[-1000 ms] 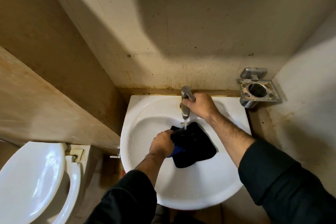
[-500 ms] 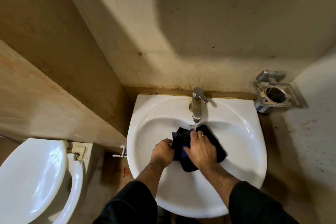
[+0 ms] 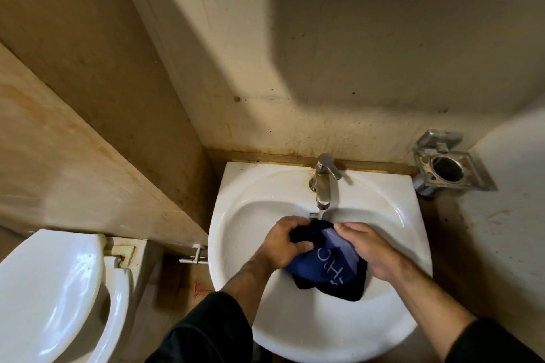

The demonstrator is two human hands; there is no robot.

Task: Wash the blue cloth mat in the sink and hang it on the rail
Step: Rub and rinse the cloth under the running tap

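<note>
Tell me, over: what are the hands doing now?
Both hands, left and right, grip the blue cloth mat. Mat in sink, under tap. Nothing in the way.

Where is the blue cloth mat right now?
In the head view, the blue cloth mat lies in the sink under the tap, held between left hand and right hand.

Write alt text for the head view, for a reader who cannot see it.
Seen from above, a person holds a blue cloth mat in a white sink under the tap: the left hand grips its dark edge, the right hand holds the other side. A toilet stands at lower left, a metal holder on the right wall.
</note>
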